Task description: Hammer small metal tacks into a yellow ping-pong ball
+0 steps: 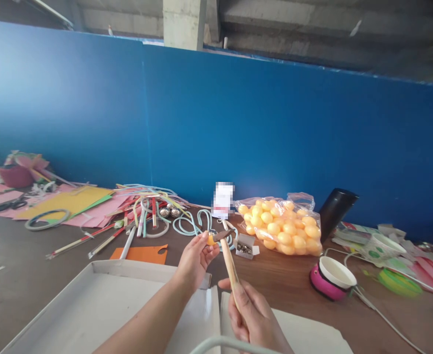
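The left hand (196, 258) pinches a small round ball (211, 239) between thumb and fingertips, above the bench (275, 275), near the middle of the view. The ball is smooth, orange below with a shiny silver part on top; whether that is one piece or two is too small to tell. The right hand (251, 312) is wrapped around a hammer (230, 265) with a slim, pale wooden handle, slanting up and leftward to a dark, narrow metal head. The head's left end is at the ball, though I cannot tell whether they touch.

Just beyond the hammer sits a small open carton (245, 247) of thin white card with shiny metal bits inside. Behind it slumps a clear, crinkled plastic bag (281, 227) full of smooth orange balls, near a leaning black cylinder (337, 212). To the right stands a round cup (332, 279), white inside with a bright pink band.

Left of the carton, soft pale-blue tubing (187, 226) lies in loose loops, with glossy silver balls (170, 211) near it. A flat orange sheet (140, 254) with a rounded notch lies behind a shallow, low-walled white tray (91, 305). A smooth blue panel (238, 123) rises behind the bench.
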The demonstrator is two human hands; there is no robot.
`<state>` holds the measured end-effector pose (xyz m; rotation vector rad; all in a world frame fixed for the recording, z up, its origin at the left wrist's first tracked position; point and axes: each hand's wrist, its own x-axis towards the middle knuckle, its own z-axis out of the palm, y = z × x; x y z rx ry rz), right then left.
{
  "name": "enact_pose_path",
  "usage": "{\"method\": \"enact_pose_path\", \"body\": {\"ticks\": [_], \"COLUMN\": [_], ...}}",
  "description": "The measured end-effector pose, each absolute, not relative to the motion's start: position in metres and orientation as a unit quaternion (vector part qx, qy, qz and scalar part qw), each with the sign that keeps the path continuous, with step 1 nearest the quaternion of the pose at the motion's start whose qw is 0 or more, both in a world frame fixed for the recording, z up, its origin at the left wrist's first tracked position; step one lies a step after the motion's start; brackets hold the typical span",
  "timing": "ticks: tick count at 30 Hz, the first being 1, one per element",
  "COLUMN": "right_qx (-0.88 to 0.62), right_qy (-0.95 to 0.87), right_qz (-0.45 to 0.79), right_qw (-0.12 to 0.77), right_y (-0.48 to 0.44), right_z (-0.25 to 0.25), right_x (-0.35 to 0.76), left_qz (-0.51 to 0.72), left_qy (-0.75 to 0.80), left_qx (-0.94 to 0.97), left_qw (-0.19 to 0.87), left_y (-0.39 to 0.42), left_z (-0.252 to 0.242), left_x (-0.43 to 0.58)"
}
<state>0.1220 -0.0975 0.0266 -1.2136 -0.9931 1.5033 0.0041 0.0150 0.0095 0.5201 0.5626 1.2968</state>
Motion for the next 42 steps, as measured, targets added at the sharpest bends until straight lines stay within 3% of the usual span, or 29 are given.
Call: {"method": "enact_pose_path", "body": {"ticks": [28,42], "right_qx": [-0.505,-0.470], "right_qy": [-0.399,-0.394], "right_qz": [0.611,0.595], "right_qw": [0.461,0.519], "right_y": [-0.0987,-0.0980], "right_z": [0.0275,0.0299], "right_x": [0.1197,0.1227], "left_qz": [0.587,0.594], "left_qy": [0.261,0.227], "left_qx": [0.237,0.214], "left_qw": [0.729,0.742], "left_y": [0.0141,0.0151], "left_z": [0.0112,0.0080], "left_x": [0.0046,0.0028]}}
